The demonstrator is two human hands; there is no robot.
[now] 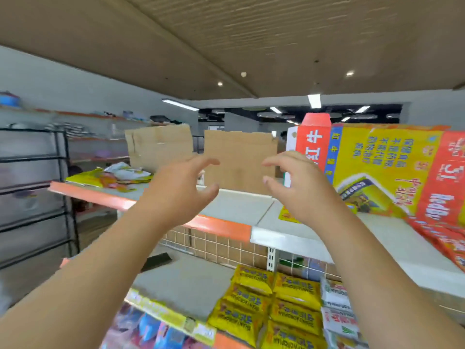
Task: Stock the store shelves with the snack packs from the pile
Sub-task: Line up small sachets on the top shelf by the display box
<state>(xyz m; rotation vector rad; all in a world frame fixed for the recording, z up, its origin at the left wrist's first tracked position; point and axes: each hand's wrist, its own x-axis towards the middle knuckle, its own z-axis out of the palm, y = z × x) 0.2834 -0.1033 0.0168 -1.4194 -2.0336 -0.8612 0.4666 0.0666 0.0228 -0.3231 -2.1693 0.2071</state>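
Both my hands are raised over the top shelf [234,205], empty, fingers loosely spread. My left hand [181,187] and my right hand [299,185] face each other a short way apart, in front of a brown cardboard box [239,159]. A pile of yellow and white snack packs [113,177] lies at the shelf's far left. On the shelf below stand rows of yellow snack packs [254,298] and white packs [337,311]. A small yellow pack [286,215] lies flat on the top shelf under my right wrist.
A large flattened yellow and red carton [392,172] leans at the right end of the top shelf. A second cardboard box [158,147] stands behind the pile. A black wire rack [35,192] stands at the left. Blue packs [161,331] fill the lowest shelf.
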